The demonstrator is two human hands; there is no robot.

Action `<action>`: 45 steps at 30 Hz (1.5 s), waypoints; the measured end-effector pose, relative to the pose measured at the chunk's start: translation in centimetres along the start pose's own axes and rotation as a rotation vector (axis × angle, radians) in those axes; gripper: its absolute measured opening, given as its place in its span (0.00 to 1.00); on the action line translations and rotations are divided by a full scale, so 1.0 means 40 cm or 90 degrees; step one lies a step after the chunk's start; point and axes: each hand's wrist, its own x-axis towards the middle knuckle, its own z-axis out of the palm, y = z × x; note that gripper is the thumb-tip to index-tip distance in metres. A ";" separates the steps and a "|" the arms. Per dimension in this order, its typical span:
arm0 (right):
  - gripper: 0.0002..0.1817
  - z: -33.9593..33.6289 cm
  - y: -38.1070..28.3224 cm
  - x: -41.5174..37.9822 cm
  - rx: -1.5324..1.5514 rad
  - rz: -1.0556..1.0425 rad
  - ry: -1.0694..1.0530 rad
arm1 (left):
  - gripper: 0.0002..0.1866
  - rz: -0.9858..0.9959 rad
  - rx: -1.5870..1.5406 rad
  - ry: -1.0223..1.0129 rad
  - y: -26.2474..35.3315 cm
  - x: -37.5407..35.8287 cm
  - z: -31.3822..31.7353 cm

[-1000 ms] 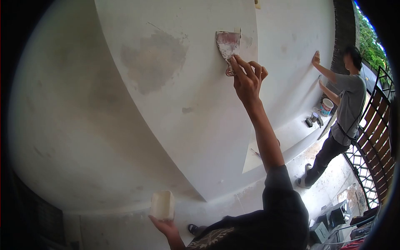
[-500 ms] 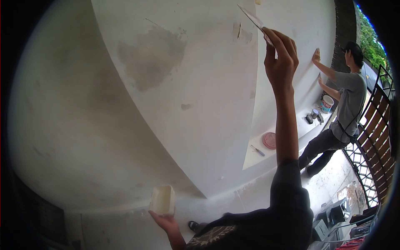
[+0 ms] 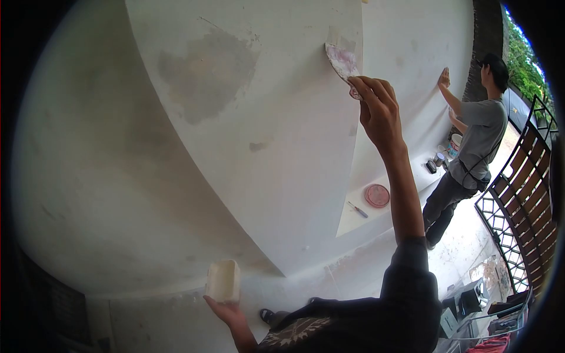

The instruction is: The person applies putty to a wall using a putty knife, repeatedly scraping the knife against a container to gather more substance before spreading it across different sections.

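Observation:
My right hand [image 3: 378, 109] is raised, its fingers pinched around a putty knife [image 3: 342, 62] with pinkish-white smears on the blade. The blade lies against or very close to the white wall [image 3: 294, 153], over a small patch near a vertical edge; contact cannot be made out. Low on the left, my left hand [image 3: 228, 313] supports a cream rectangular tub [image 3: 223, 281] from below, its fingers mostly behind it. A larger grey damp-looking patch [image 3: 209, 76] marks the wall left of the knife.
A person in a grey shirt [image 3: 484, 126] stands at the right, both hands on the wall. On the ledge lie a red round lid [image 3: 376, 195] and a screwdriver-like tool [image 3: 358, 210], with a paint bucket [image 3: 455, 145] farther along. A slatted gate [image 3: 524, 200] stands far right.
My right hand has moved down and left, turning the putty knife so its blade now covers the small wall patch. The tub is still in my left hand. The other person appears slightly shifted.

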 end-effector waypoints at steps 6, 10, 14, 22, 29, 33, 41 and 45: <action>0.16 -0.082 0.012 0.005 0.060 0.058 0.015 | 0.40 -0.014 -0.006 0.006 0.009 -0.031 0.050; 0.15 -0.067 0.038 0.041 0.021 0.091 0.117 | 0.41 -0.015 -0.007 -0.001 0.004 -0.029 0.053; 0.19 0.022 0.057 0.005 -0.070 0.048 0.138 | 0.41 0.000 0.010 -0.008 -0.004 -0.037 0.036; 0.24 0.039 -0.034 -0.119 -0.042 0.072 0.007 | 0.41 -0.005 0.002 0.018 0.011 -0.055 0.009; 0.16 -0.062 0.030 0.067 -0.063 0.087 0.204 | 0.41 0.010 0.015 0.002 0.021 -0.049 0.023; 0.19 0.026 0.072 0.071 -0.071 0.049 0.137 | 0.41 0.015 0.008 0.022 0.018 -0.047 0.048; 0.13 -0.026 -0.090 -0.010 0.068 0.132 0.078 | 0.41 0.015 0.002 0.013 -0.002 -0.037 0.018; 0.08 -0.077 -0.023 0.084 0.034 0.203 0.211 | 0.41 0.021 0.009 0.022 0.006 -0.039 0.031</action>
